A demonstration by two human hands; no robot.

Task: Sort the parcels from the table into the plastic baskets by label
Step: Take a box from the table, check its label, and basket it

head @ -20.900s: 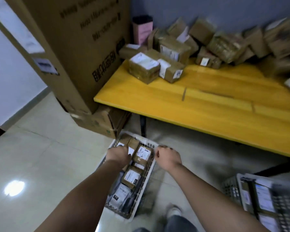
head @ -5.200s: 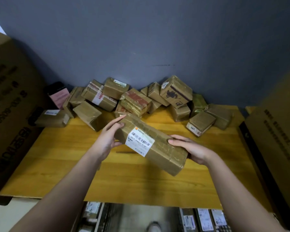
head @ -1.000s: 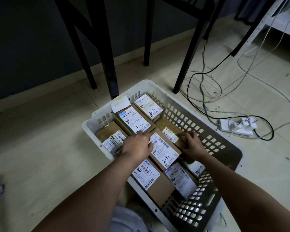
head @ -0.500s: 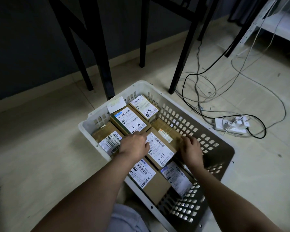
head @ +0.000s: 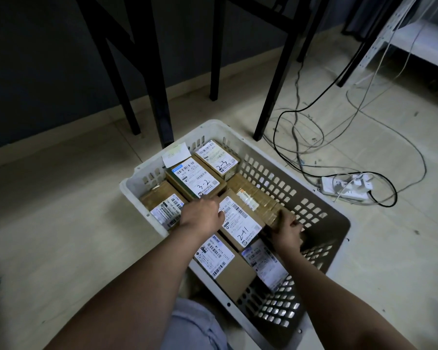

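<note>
Dim tiled floor [head: 61, 223] under black table legs [head: 159, 92]; a white plastic basket [head: 213, 127] sits on it, and just beyond the basket's right wall lie loose cables [head: 301, 137] and a power strip [head: 344, 188].

Basket holds several labelled parcels packed flat. The tape-wrapped parcel [head: 257, 202] being placed lies against the right wall, beside the parcel marked "2-41" [head: 240, 223]. Its long axis runs diagonally, from the basket's far corner toward the near right wall, roughly parallel to the right wall and to its neighbours. Small orange-edged label faces up, toward the far end.

Right hand [head: 287, 229] grips the near end of the tape-wrapped parcel, fingers curled over its edge. Left hand [head: 202, 215] rests on the "2-41" parcel and the gap next to the "3-2" parcel [head: 195, 181]; fingers look loosely curled, pressing rather than holding anything.

Risks, judged from this layout:
- The fit looks tight; pushing the parcel down could ride it up onto the "2-41" parcel, leaving it tilted.
- The glossy tape may be slippery, so the grip at one end only could slide off.
- Shoving neighbours aside could cover their labels.
- Whether the parcel's label matches this basket cannot be read; a missort is possible.
</note>
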